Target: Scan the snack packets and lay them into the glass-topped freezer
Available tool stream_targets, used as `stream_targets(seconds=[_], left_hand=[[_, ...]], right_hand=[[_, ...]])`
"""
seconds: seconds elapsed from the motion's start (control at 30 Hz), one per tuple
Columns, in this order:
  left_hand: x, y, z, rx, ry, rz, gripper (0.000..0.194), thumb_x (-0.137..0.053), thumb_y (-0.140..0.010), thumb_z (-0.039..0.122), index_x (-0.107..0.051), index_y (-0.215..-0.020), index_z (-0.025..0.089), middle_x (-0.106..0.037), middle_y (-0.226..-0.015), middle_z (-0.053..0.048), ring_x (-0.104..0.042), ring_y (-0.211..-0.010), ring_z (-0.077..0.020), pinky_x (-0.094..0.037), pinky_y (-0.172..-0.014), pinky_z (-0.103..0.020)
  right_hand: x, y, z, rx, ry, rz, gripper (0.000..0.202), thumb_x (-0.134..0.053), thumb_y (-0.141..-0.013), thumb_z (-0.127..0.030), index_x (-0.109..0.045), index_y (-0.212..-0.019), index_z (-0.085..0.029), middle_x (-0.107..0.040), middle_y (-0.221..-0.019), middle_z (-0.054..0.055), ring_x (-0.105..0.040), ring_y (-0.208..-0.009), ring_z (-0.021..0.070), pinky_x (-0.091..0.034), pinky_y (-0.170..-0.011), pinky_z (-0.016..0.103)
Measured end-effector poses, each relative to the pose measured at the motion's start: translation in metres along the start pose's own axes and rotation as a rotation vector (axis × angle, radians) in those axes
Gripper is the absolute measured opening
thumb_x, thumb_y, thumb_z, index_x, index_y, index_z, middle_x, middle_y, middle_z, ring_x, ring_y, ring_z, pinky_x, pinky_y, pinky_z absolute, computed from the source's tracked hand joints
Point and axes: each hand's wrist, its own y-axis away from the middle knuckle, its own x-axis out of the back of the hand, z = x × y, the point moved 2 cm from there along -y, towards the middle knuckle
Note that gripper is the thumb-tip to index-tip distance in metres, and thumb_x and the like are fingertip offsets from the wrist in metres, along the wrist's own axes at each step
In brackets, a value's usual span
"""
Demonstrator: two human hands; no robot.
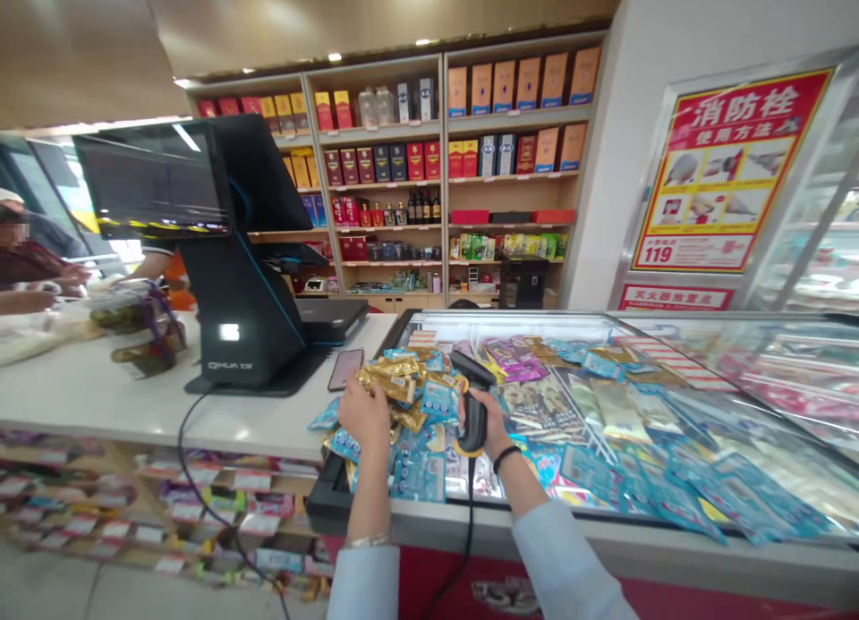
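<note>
1. Gripped in the right hand (489, 419), a black scanner (472, 396) points down over the freezer (671, 548) lid.
2. Left hand (366, 414) grasps gold packets (393, 378) at the freezer's left end.
3. Blue packets (420, 468) lie heaped there under both hands.
4. Phone (345, 369) lies just left of the freezer, by the till (234, 334).

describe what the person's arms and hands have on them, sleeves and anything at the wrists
Both arms wear pale blue-white long sleeves, pushed back from the wrists. The left hand has a thin silvery bracelet on its forearm. The right hand has a thin black band around its wrist. No gloves.
</note>
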Motion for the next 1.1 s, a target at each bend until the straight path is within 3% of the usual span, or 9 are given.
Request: stream_targets(seconds=[0.13,0.27,0.4,0.53,0.77,1.1], left_hand=[[-0.015,0.007,-0.013,-0.039,-0.185,0.115,0.039,-0.044,-0.087,0.026,-0.058,-0.120,0.011,-0.055,-0.123,-0.020,-0.050,-0.109,-0.0338,-0.040,-0.087,-0.046],[-0.025,0.009,-0.021,-0.101,-0.147,0.094,0.035,-0.041,-0.088,0.023,-0.062,-0.115,0.013,-0.056,-0.127,-0.017,-0.051,-0.107,-0.0298,-0.039,-0.086,-0.044],[-0.029,0.010,-0.020,-0.180,-0.124,0.084,0.040,-0.038,-0.092,0.031,-0.065,-0.115,0.014,-0.058,-0.130,-0.014,-0.051,-0.112,-0.0303,-0.037,-0.094,-0.046],[-0.035,0.012,-0.015,-0.207,-0.127,-0.004,0.049,-0.033,-0.094,0.039,-0.060,-0.125,0.012,-0.059,-0.131,-0.014,-0.049,-0.120,-0.0308,-0.031,-0.104,-0.053],[-0.044,0.015,-0.003,-0.190,-0.144,-0.248,0.055,-0.028,-0.095,0.044,-0.043,-0.143,0.020,-0.043,-0.149,-0.009,-0.036,-0.138,-0.0269,-0.029,-0.109,-0.058],[-0.067,0.016,0.014,-0.284,-0.210,-0.373,0.056,-0.024,-0.096,0.044,-0.034,-0.147,0.025,-0.033,-0.155,-0.007,-0.023,-0.144,-0.0288,-0.021,-0.109,-0.068]], right_hand=[[-0.003,-0.006,0.020,-0.088,0.051,-0.006,0.035,-0.068,-0.063,-0.050,-0.063,-0.072,-0.016,-0.056,-0.042,-0.001,-0.048,-0.031,0.0110,-0.040,-0.032,0.020],[0.000,-0.007,0.027,-0.127,0.081,-0.027,0.036,-0.069,-0.062,-0.049,-0.065,-0.073,-0.015,-0.057,-0.042,-0.001,-0.047,-0.031,0.0112,-0.041,-0.033,0.021],[0.004,-0.010,0.034,-0.144,0.094,-0.013,0.035,-0.067,-0.063,-0.049,-0.064,-0.068,-0.015,-0.057,-0.042,0.000,-0.047,-0.030,0.0114,-0.039,-0.031,0.021],[0.005,-0.012,0.036,-0.147,0.096,-0.017,0.033,-0.067,-0.064,-0.047,-0.064,-0.071,-0.015,-0.058,-0.043,0.000,-0.047,-0.030,0.0115,-0.039,-0.032,0.022],[0.001,-0.009,0.028,-0.134,0.065,-0.017,0.034,-0.067,-0.064,-0.048,-0.064,-0.072,-0.015,-0.057,-0.044,-0.001,-0.048,-0.032,0.0111,-0.040,-0.034,0.022],[0.001,-0.005,0.022,-0.127,-0.021,0.016,0.034,-0.069,-0.062,-0.046,-0.064,-0.076,-0.015,-0.058,-0.044,-0.001,-0.049,-0.032,0.0119,-0.041,-0.033,0.022]])
